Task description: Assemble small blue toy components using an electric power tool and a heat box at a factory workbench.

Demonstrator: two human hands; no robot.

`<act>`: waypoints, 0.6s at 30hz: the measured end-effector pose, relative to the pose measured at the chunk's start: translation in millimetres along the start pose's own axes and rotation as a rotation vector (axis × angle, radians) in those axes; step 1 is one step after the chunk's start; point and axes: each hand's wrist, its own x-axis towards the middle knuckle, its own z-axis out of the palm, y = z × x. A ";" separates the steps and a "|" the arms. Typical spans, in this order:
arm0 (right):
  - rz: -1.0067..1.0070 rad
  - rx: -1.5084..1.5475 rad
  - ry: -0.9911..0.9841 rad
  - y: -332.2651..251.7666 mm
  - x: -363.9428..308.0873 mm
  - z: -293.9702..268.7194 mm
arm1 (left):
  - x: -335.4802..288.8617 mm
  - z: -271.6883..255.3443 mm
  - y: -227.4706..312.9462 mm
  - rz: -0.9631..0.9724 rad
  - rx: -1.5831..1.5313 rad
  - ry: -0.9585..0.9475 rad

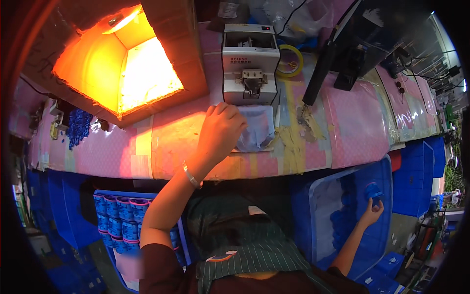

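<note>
lit cardboard hood (pixel 122 63) | yellow tape roll (pixel 290 61) | blue spools tray (pixel 117 220)

A brown cardboard box (pixel 166 49), open and lit orange inside, stands at the desk's (pixel 352 127) far left corner.

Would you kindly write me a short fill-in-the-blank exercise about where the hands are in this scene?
1. The right hand holds a small ____ part over the blue bin.
2. The left hand rests on the ____ table.
3. Behind the left hand stands a ____ machine.

Missing words: blue; pink; white
</note>
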 end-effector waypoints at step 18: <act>-1.059 0.773 -0.403 -314.0 -145.7 44.8 | -16.5 -18.8 64.3 -0.218 -0.406 -0.120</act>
